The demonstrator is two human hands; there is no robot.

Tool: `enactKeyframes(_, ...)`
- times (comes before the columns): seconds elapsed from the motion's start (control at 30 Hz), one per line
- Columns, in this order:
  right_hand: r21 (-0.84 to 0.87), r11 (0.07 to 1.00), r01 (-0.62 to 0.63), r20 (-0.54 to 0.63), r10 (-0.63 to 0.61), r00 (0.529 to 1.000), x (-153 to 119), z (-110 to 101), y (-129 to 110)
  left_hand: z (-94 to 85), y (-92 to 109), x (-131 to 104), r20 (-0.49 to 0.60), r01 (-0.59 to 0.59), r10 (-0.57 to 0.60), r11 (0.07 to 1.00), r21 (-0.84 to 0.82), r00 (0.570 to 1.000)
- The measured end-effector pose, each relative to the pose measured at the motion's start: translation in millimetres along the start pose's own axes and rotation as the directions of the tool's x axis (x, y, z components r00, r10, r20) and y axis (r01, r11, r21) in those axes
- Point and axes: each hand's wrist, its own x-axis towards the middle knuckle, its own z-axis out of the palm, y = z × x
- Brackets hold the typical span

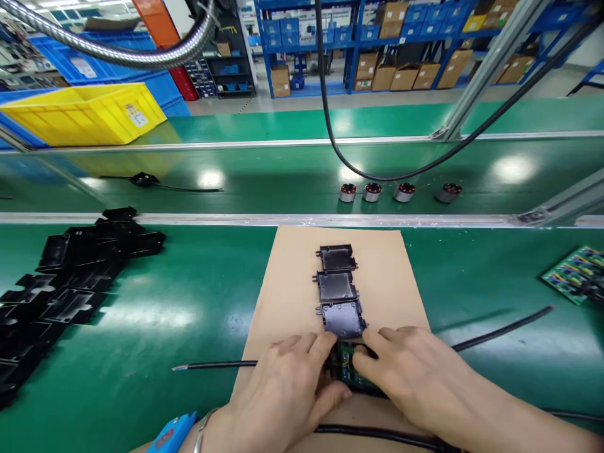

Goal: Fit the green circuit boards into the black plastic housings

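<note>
A small green circuit board sits in a black plastic housing on a brown cardboard sheet. My left hand grips the left end of the housing, with index finger and thumb on it. The fingers of my right hand are closed at the right end and press at the board, hiding part of it. A black cable with bare wire at its tip runs out to the left. Just beyond my fingers, black plastic covers lie in a column.
Many black plastic shells are heaped on the left. Several round metal motor parts stand behind the metal rail. Green circuit boards lie at the right. Overhead hangs a black cable; a yellow bin is back left.
</note>
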Motion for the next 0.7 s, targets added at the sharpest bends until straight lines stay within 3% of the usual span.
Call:
enactKeyframes(0.43, 0.068, 0.997, -0.049, -0.062, 0.053, 0.997, -6, 17, -2, 2.9, 3, 2, 0.008, -0.037, 0.036, 0.992, 0.124, 0.999)
enactKeyframes(0.7, 0.109, 0.992, -0.062, -0.061, 0.069, 0.996, 0, 11, -3, 1.6, 2, -1, 0.021, 0.018, -0.018, 1.0, 0.004, 1.0)
